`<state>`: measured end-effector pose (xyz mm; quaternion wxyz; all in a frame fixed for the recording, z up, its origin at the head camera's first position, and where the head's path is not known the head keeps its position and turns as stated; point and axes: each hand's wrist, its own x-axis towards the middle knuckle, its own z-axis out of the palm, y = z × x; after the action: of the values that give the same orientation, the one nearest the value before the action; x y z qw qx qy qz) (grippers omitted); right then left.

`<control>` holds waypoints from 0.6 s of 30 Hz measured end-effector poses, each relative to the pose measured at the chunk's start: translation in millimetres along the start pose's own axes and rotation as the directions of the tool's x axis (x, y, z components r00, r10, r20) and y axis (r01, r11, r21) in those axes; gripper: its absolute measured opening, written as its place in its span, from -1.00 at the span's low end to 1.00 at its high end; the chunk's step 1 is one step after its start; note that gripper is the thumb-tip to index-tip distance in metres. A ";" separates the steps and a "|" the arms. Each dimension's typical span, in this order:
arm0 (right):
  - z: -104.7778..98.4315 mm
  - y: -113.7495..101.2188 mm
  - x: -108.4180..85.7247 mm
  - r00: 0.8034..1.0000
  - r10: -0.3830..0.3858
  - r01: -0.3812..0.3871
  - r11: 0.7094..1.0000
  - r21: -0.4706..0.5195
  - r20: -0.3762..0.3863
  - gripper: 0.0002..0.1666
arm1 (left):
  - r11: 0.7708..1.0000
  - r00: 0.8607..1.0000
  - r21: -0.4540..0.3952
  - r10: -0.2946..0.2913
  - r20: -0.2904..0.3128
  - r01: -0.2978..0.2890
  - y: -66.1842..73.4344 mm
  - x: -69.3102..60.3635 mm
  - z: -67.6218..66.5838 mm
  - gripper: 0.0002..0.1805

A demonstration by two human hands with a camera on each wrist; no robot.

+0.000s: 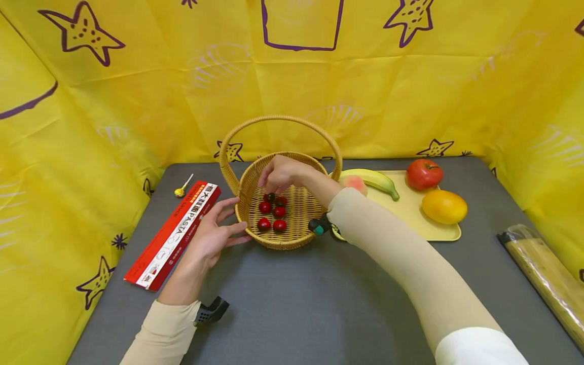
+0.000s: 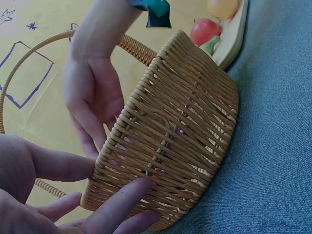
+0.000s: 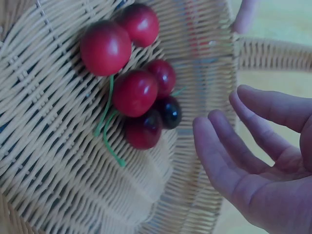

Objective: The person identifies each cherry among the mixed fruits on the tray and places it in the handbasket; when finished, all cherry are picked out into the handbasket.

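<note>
A round woven basket [image 1: 292, 244] with a tall arched handle stands at the middle of the table. Several dark red cherries [image 1: 279, 212] lie on its bottom; two green stems show in the right wrist view. The left hand [image 1: 218, 230] rests spread against the basket's left side, its fingertips touching the rim and the outer wall. Above the cherries, inside the basket's opening, hovers the right hand [image 1: 283, 173]. In the right wrist view its fingers [image 3: 207, 151] are loosely bent with nothing between them, apart from the cherries.
Left of the basket lie a red pasta box [image 1: 175, 235] and a lollipop [image 1: 181, 192]. A cream tray [image 1: 406, 230] at right bears a banana [image 1: 371, 178], a peach [image 1: 355, 183], a tomato [image 1: 424, 175] and a yellow mango [image 1: 444, 207]. A clear noodle pack [image 1: 545, 279] lies far right.
</note>
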<state>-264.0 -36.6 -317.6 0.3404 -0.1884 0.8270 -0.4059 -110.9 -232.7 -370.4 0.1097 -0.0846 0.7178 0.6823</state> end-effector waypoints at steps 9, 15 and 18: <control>4.2 -4.2 -32.6 0.991 -0.132 0.132 0.987 -0.096 0.009 -0.82 | 1.000 1.000 0.013 0.011 -0.002 -0.011 0.7 -0.4 -1.8 -0.26; 6.0 0.2 -58.7 0.973 -0.229 0.227 0.966 -0.123 -0.001 -0.80 | 0.999 1.000 0.042 0.025 -0.008 -0.024 1.0 -1.0 -0.6 -0.27; 7.5 7.0 -73.2 0.957 -0.290 0.286 0.951 -0.118 -0.018 -0.79 | 0.997 0.999 0.073 0.034 -0.023 -0.032 1.7 -2.3 1.1 -0.28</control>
<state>-207.8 6.5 -296.5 0.2517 -0.3192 0.8182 -0.4066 -109.1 -231.6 -368.3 0.0927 -0.0771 0.7447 0.6564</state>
